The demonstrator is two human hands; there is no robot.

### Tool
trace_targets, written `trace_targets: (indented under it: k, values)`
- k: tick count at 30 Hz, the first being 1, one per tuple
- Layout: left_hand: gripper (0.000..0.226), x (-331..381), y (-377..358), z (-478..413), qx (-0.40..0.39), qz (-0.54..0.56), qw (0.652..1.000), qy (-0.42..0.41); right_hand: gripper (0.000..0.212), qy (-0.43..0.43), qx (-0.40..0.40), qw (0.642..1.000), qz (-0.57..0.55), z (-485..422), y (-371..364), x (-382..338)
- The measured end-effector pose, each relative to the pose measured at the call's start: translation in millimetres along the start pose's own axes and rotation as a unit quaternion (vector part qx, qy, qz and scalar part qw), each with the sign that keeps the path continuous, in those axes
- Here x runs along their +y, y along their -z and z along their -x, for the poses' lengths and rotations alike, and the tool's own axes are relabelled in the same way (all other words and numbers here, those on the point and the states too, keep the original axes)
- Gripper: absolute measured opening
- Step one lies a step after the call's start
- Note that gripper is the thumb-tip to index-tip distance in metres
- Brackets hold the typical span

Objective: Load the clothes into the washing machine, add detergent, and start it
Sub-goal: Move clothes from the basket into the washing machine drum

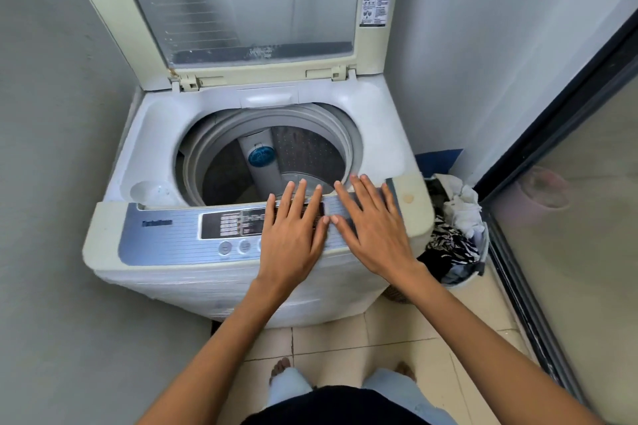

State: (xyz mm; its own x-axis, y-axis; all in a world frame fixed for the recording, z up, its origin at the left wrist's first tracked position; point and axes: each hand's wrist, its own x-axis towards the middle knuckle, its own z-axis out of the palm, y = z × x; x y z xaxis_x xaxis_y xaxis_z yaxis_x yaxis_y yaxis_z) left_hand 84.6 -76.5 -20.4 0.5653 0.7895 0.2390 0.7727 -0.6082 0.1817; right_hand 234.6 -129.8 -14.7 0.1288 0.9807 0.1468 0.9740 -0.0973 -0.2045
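Note:
A white top-loading washing machine (145,155) stands in a corner with its lid (238,7) raised upright. Its drum (310,152) shows bare perforated metal and a blue-capped column, with no clothes in sight. My left hand (293,235) and my right hand (373,228) lie flat, palms down and fingers spread, over the right half of the control panel (179,235). Both hands hold nothing. A basket of clothes (455,235), black-and-white patterned and white pieces, sits on the floor at the machine's right side.
Grey walls close in on the left and behind the machine. A dark-framed glass door (569,183) runs along the right. Beige floor tiles (397,331) lie in front, with my bare feet below. A small round detergent recess (152,191) sits at the tub's front left.

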Motion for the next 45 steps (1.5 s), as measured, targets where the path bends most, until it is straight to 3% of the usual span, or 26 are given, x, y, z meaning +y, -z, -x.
trace_targets:
  k: [8,20,27,33,39,45]
  values:
    - [0.057,122,-29,-29,-0.013,0.026,1.000,0.000,0.062,0.001,-0.015,1.000,0.000,29,32,129]
    - [0.054,242,-95,-88,-0.044,0.034,0.994,-0.097,0.061,-0.081,-0.046,0.996,-0.012,39,22,262]
    - [0.070,245,-177,-114,-0.163,0.063,0.983,-0.051,0.057,-0.123,-0.105,0.987,-0.011,43,-8,320]
    - [0.076,239,-239,-124,-0.267,0.057,0.962,0.027,0.062,-0.115,-0.212,0.970,-0.039,44,-53,365]
    - [0.085,241,-312,-134,-0.286,0.101,0.946,0.109,0.061,-0.113,-0.267,0.956,-0.045,39,-122,408]
    - [0.095,228,-386,-148,-0.271,0.086,0.953,0.101,0.065,-0.090,-0.301,0.948,-0.055,38,-196,431]
